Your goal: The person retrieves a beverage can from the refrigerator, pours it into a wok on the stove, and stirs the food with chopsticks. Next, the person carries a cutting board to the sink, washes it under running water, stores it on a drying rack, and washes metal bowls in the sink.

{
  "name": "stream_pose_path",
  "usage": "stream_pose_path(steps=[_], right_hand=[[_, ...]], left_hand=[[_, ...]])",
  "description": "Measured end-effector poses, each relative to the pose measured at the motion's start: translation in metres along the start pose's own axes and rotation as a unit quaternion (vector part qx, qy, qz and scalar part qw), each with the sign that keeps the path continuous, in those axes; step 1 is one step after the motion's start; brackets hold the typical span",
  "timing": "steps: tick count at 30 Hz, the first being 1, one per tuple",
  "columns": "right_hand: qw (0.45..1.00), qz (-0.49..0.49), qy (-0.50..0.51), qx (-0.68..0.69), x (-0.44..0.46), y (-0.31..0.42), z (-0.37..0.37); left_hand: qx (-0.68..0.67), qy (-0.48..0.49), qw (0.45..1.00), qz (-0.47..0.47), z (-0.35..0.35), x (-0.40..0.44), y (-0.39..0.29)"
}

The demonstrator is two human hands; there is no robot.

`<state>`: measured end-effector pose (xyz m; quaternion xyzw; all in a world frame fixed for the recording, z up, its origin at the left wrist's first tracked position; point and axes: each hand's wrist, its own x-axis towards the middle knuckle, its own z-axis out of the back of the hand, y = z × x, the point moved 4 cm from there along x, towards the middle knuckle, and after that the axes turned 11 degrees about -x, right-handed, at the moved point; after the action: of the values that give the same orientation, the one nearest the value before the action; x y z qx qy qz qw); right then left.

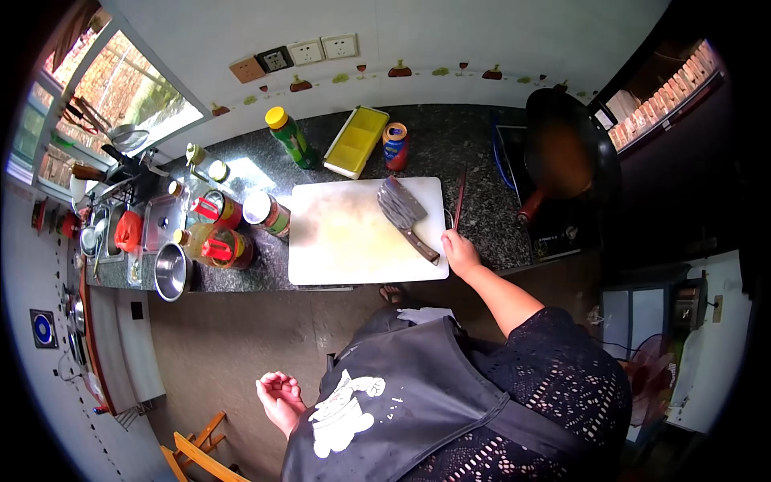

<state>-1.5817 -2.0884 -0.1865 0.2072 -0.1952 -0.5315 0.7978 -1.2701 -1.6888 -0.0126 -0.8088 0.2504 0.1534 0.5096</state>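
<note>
The right hand (460,251) has its fingers curled nearly closed around the lower end of a slim dark red utensil (460,197), which points away from the fingertips toward the wall; whether it is one stick or a pair, I cannot tell. Just left of these fingers lies the right edge of a white cutting board (325,233). On it, near the fingers, a cleaver (404,209) lies flat, its handle end toward them and its blade slanting away up the board. Beyond the board, farther from the fingers, stand a red and blue can (395,146), a yellow tray (357,138) and a green bottle (295,145). Well to the fingers' left are a white-lidded jar (267,214), red-lidded jars (229,247) and a steel bowl (170,273). To their right and farther off sits a dark wok (546,106), its contents blurred. The left hand (281,399), well apart, hangs beside the apron (434,377), fingers loosely half-curled around nothing visible.
</note>
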Motion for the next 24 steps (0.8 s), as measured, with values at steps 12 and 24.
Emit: stream_pose_path(steps=[12,24], right_hand=[[0.986,-0.086,0.066,-0.13,-0.055,-0.028,0.016],[0.932,-0.156,0.182,-0.273,-0.085,-0.073,0.04]], left_hand=[[0.009,0.115,0.992,0.055,-0.018,0.019,0.008],[0.024,0.127,0.988,0.089,-0.006,0.016,0.015]])
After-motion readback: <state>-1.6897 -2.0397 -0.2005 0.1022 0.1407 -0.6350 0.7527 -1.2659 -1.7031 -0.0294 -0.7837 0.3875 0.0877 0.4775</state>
